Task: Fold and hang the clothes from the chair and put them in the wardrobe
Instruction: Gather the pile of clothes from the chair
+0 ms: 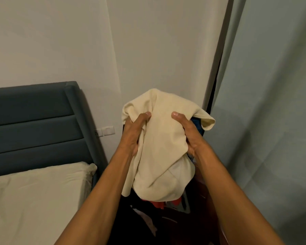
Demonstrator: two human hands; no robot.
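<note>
Above a dark clothes pile [148,223], bunched cream garment [159,156], creased and drooping, gripped by left hand [136,133] and right hand [187,135]

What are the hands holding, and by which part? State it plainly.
Both hands grip a bunched cream garment: the left hand on its left side, the right hand on its right, near the top. Which part of the garment cannot be told.

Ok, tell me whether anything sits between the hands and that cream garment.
Nothing does. The left hand and right hand already grip the cream garment directly, bunched above the dark clothes pile. No wardrobe is in view.
</note>
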